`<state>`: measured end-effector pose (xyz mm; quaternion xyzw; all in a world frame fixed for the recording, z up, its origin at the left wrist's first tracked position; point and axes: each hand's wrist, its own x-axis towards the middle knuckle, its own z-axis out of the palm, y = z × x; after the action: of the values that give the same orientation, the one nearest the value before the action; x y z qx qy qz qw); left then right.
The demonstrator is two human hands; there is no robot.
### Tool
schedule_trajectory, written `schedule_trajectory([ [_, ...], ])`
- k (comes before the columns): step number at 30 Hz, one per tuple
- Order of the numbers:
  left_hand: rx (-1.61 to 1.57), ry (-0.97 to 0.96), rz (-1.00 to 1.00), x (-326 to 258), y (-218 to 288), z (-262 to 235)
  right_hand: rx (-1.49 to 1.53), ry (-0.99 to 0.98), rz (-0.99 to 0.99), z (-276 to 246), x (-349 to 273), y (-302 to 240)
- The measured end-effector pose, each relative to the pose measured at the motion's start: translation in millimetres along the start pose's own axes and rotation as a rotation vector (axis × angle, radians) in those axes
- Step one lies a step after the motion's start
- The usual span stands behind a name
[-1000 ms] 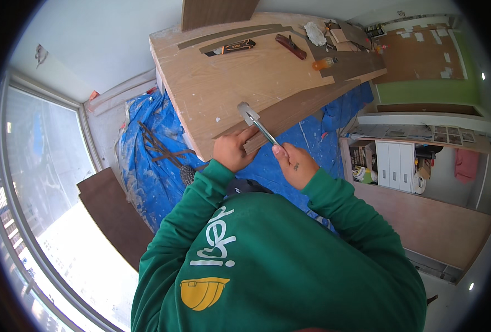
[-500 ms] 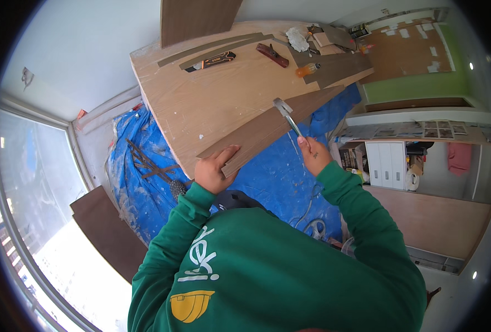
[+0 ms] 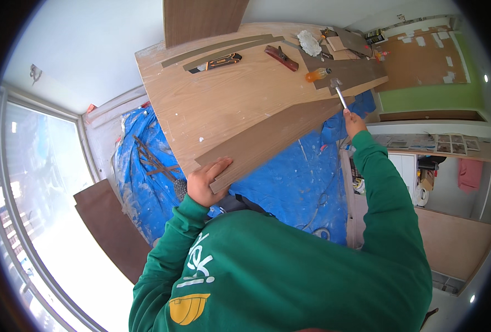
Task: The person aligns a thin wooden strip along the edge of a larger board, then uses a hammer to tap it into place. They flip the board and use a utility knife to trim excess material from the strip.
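Observation:
Along the near edge of the wooden table lies a long brown board, with a narrow strip running down its near side. My left hand grips the board's left end, fingers over the top; the thumb is mostly hidden. My right hand is closed round the handle of a hammer, arm stretched far to the right. The hammer's head is near the board's far end, beside an orange bottle; I cannot tell whether it touches anything.
Farther back on the table lie a utility knife, a reddish hand plane, thin brown strips and a crumpled white thing. Blue sheeting covers the floor. A dark panel leans at the left, a brown panel at the back.
My right hand has carried the hammer away to the right and farther back, toward the board's far end. My left hand still holds the left end.

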<state>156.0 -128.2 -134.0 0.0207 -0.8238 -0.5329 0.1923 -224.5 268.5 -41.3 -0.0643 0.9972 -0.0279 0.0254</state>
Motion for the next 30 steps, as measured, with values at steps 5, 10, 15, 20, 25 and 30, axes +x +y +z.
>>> schedule_trajectory([
  [5,-0.034,-0.006,-0.057,5,-9,-7,1.043,-0.251,0.314,-37,-50,-53],
  [10,-0.06,0.016,-0.072,7,-11,-8,1.3,-0.064,-0.032,-56,-155,-146],
  [15,-0.124,0.037,-0.073,7,-14,-8,1.057,-0.497,-0.103,-84,-237,-199],
  [20,-0.127,0.055,-0.081,10,-17,-7,0.764,-0.588,-0.386,-79,-288,-243],
  [25,-0.102,-0.048,-0.162,9,-15,-13,0.765,-0.411,-0.553,-79,-312,-258],
  [30,-0.139,0.032,-0.072,7,-22,-7,0.451,-0.442,-0.533,-65,-310,-268],
])
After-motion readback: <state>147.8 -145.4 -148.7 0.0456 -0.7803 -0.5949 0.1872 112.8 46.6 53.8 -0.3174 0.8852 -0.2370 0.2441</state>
